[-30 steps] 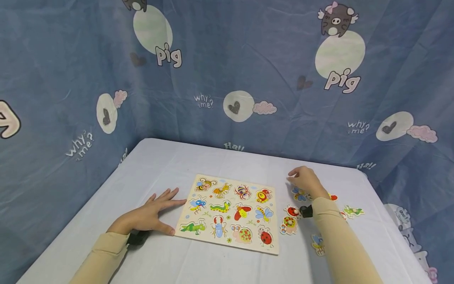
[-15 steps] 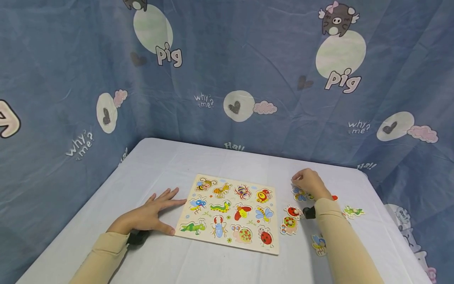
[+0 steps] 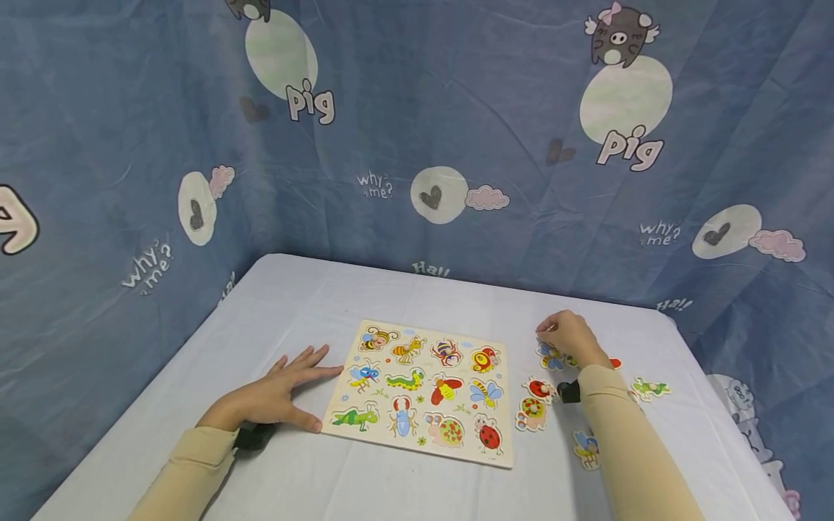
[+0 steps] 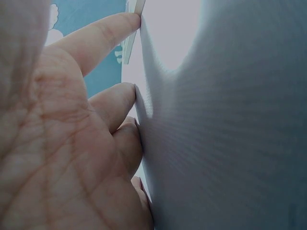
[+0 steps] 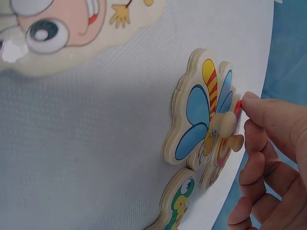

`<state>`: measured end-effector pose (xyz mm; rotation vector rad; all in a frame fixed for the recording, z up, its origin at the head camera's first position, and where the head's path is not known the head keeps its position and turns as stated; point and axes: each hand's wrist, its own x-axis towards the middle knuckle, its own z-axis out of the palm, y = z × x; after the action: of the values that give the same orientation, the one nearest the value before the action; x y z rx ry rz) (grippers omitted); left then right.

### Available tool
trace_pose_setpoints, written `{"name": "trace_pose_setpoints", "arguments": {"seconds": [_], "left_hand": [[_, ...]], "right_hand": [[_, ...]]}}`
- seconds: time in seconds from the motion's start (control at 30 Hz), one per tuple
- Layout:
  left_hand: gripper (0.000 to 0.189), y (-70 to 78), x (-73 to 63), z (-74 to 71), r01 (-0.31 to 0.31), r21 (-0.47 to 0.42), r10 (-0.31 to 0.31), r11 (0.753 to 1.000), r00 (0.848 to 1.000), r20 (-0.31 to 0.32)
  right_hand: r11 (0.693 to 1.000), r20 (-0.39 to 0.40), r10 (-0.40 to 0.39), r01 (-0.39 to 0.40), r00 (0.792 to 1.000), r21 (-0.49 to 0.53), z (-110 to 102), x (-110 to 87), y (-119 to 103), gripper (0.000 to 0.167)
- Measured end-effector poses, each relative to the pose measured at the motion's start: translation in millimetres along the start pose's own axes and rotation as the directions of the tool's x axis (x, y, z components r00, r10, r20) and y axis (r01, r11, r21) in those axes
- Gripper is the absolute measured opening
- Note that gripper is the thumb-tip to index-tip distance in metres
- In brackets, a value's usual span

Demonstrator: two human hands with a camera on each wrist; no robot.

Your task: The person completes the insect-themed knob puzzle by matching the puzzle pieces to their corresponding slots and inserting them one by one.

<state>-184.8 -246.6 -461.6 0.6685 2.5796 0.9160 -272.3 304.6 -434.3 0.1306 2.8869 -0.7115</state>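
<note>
A wooden insect puzzle board [image 3: 449, 452] lies flat on the table. My left hand [image 3: 276, 394] rests at its left side, fingers spread, with index finger and thumb touching the board's edge. Right of the board, my right hand [image 3: 570, 336] is low over loose puzzle pieces. In the right wrist view, its thumb [image 5: 254, 108] and curled index finger pinch the red-tipped edge of a puzzle piece [image 5: 222, 155] with a wooden knob. That piece is partly hidden behind a blue-winged dragonfly piece [image 5: 194, 110]. A green caterpillar piece [image 5: 181, 196] lies close by.
Nearer me, right of the board, lie a ladybug piece [image 3: 539, 388], a snail piece [image 3: 532, 414] and a blue-winged piece [image 3: 586, 450]. A grasshopper piece [image 3: 649, 388] lies farther right. The sleeve covers others partly. A blue curtain [image 3: 391, 130] hangs behind the white table [image 3: 313, 289].
My right hand shifted slightly right and toward me during the first half second, then stayed nearly still. My left hand and the board have not moved.
</note>
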Motion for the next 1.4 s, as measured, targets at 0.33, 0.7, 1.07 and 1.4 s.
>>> {"name": "trace_pose_setpoints", "arguments": {"seconds": [0.33,0.7,1.07,1.4], "left_hand": [[0.1,-0.6,-0.3,-0.9,-0.007,-0.004,0.007,1.0,1.0,-0.003],[0.1,-1.2,-1.1,1.2,-0.002,-0.02,0.002,1.0,1.0,0.004],[0.1,-2.4,-2.1,1.3,-0.012,-0.012,0.012,1.0,1.0,-0.001],[0.099,0.7,-1.5,-0.1,0.009,-0.009,-0.009,1.0,1.0,0.004]], "right_hand": [[1.0,0.0,-0.013,0.013,1.0,-0.014,-7.1,-4.4,8.8,0.021],[0.999,-0.005,0.041,-0.041,0.999,-0.022,-9.0,-7.3,20.4,0.023],[0.996,-0.04,0.022,-0.025,0.999,-0.087,-9.7,-10.2,17.9,0.021],[0.994,-0.05,0.015,-0.02,0.999,-0.107,-8.0,-8.6,18.6,0.021]]}}
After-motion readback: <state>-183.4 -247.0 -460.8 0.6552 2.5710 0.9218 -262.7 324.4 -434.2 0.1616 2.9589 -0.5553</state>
